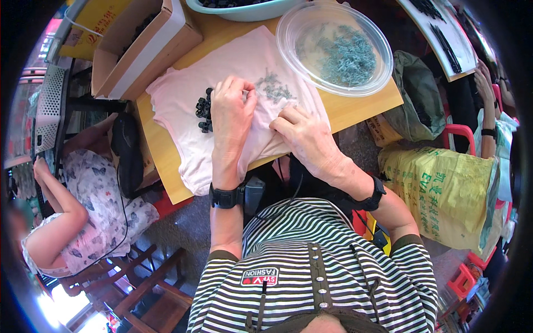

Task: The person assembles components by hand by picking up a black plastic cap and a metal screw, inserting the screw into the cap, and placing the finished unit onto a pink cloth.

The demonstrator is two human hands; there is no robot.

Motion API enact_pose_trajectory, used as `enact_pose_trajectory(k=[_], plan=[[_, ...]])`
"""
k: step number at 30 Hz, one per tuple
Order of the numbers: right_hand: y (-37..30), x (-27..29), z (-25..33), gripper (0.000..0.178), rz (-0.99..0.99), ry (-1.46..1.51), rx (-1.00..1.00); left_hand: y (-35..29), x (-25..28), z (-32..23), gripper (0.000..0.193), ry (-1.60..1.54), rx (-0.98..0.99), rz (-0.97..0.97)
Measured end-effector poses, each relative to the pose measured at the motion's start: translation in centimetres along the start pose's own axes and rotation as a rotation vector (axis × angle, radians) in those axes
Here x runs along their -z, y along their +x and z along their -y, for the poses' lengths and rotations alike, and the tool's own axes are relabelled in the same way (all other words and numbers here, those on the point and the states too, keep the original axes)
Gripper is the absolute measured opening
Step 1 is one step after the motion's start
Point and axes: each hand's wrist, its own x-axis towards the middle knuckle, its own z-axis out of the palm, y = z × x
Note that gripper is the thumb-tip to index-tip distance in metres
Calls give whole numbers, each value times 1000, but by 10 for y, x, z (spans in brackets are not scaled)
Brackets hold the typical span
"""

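Over a pale pink cloth spread on the table, my left hand is closed, thumb and fingers pinched together. What it holds, if anything, is hidden. Small black plastic parts lie in a cluster just left of it. My right hand is also closed, its fingertips brought together low over the cloth near its front edge. I cannot make out what is between them. Beyond the two hands, a loose pile of small grey screws rests on the cloth.
A round clear tub of bluish-grey screws stands at the back right of the wooden table. An open cardboard box is back left, a pale blue basin behind. Yellow sack and dark green bag stand right. People sit on both sides.
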Motion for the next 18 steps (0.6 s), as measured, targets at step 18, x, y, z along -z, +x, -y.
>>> enact_pose_trajectory(k=[18], plan=[[-3,-1,-3,17,-27,37,-13,-24,21,-24,22,-392,140,27]])
